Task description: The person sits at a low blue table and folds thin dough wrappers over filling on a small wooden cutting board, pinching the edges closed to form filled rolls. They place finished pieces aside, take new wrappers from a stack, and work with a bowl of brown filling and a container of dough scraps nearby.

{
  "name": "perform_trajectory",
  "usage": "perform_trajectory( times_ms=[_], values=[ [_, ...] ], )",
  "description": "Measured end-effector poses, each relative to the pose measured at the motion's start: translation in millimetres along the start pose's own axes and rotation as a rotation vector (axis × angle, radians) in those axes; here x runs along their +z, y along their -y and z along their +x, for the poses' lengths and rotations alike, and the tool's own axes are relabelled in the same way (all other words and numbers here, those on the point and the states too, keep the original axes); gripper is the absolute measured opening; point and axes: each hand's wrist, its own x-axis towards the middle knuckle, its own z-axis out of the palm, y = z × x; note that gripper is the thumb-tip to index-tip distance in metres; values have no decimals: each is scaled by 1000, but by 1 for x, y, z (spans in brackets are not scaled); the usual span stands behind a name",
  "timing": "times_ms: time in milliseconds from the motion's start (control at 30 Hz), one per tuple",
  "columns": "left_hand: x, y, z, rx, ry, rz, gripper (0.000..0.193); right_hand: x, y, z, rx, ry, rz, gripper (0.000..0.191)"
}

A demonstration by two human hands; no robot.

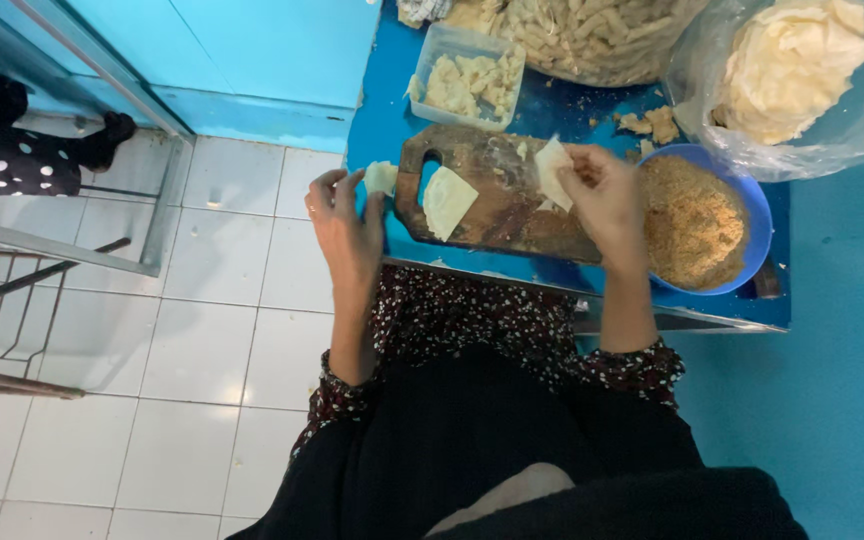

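The left hand (347,225) reaches forward from a nearly straight forearm, fingers pinched together on a small dough piece (381,177) at the table's (377,120) left edge. The right hand (607,195), wrist bent inward, pinches a folded wrapper (553,170) over the wooden board (497,195), its long axis running near to far. A second wrapper (448,202) lies flat on the board beside the blue bowl of crumbs (697,220).

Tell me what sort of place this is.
Probably a small home or shop food-prep corner: a wooden cutting board with a dough square, a blue bowl of crumbs, bagged snacks, tiled floor.
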Motion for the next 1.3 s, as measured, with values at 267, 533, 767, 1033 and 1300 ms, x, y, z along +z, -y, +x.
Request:
perform_trajectory(
  times_ms=[267,533,767,1033,1300],
  values=[
    [36,-40,-4,357,276,56,18,13,-1,-7,223,153,759,27],
    [24,-44,-7,209,60,37,35,30,18,-23,135,-64,528,21],
    [59,-53,-33,-407,443,-1045,18,63,64,-63,-570,-116,-308,20],
    [62,-44,-48,-338,469,-1056,18,52,69,-67,-340,-96,-128,23],
    [49,-54,-45,-262,398,-786,18,62,63,-69,-357,-65,-147,20]
  ],
)
